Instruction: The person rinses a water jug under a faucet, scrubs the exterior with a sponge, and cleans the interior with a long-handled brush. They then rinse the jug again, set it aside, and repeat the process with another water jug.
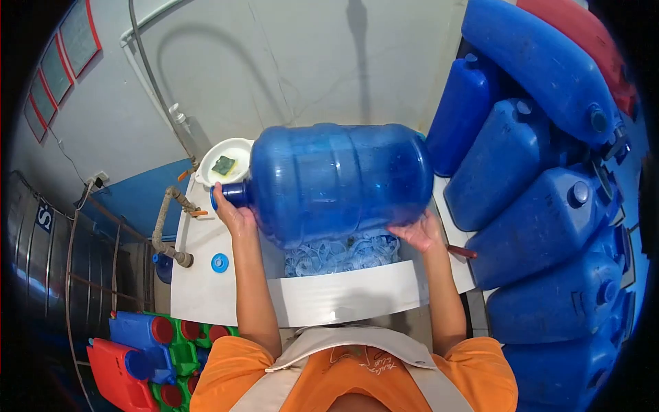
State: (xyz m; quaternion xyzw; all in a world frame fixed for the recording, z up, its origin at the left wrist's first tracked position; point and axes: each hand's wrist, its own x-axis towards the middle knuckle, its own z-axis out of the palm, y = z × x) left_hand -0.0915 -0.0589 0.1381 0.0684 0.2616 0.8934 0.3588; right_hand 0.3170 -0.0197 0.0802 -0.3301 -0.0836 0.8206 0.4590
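A large blue water jug (336, 182) lies on its side above a white sink (343, 299), its neck pointing left. Fingers of my left hand (235, 211) wrap round the jug's neck. Under the jug's right end, my right hand (420, 232) is spread with the fingers against its lower side. Below, the sink holds a heap of pale blue, strap-like pieces (343, 255), partly hidden by the jug. A round blue cap (220, 262) rests on the white counter left of the sink.
Left of the jug sit a white basin (237, 147) with a green sponge (224, 165), a pump bottle (180, 117) and a pipe with a valve (168, 213). Blue jerrycans (528, 220) are stacked at right; coloured containers (141, 350) stand lower left. A brown handle (461, 251) juts beside my right wrist.
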